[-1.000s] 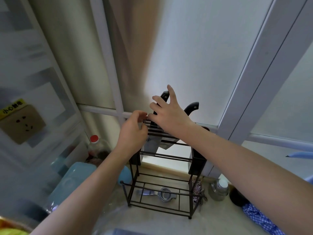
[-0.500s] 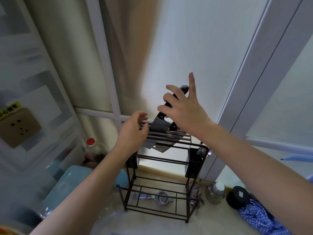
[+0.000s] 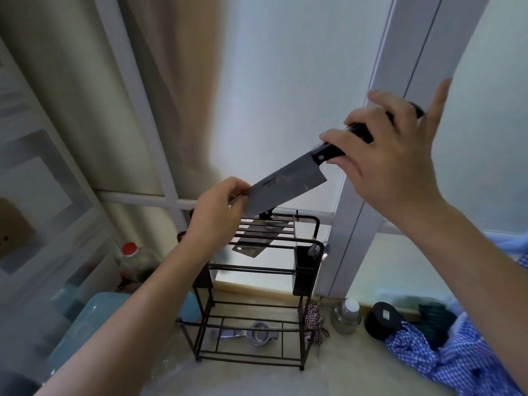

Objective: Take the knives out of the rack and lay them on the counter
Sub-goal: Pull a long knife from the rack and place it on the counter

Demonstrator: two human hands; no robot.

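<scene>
A black wire rack stands on the pale counter against the window. My right hand grips the black handle of a cleaver, which hangs in the air above the rack, blade slanting down to the left. My left hand sits at the rack's top left corner, its fingertips touching the blade's far end. A second knife stays in the top slots, its blade hanging below the bars; its handle is mostly hidden behind the cleaver.
A metal squeezer lies under the rack. A small jar and a black lid stand to its right, beside blue checked cloth. A red-capped bottle and a light blue container sit to the left.
My right hand has pulled the cleaver up and to the right, clear of the rack. My left hand stayed at the rack's top corner and now touches the blade's end.
</scene>
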